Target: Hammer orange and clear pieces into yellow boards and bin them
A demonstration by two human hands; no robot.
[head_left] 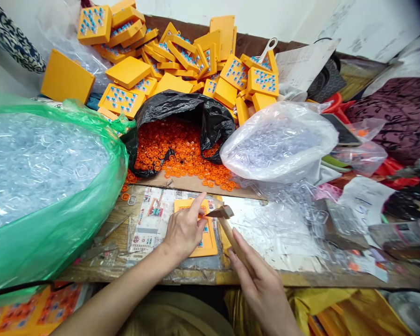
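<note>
My right hand (257,275) is closed around the wooden handle of a hammer (235,238). The hammer's pointed metal head is just right of my left hand (184,231). That hand rests over a yellow plastic panel (205,250) on the bench, index finger raised and the other fingertips pinched together. A small orange piece (203,213) shows at the pinch, its shape mostly hidden. Blue bits on the panel peek out beside the fingers. Under the panel lies a printed sheet (149,219).
Orange rings (185,163) spill from a black bag (168,100). A green bag (91,205) at left and a white bag (311,163) at right hold clear plastic parts. Yellow cases (128,72) are heaped behind. Loose clear pieces (287,214) and a bottle (402,233) are at right.
</note>
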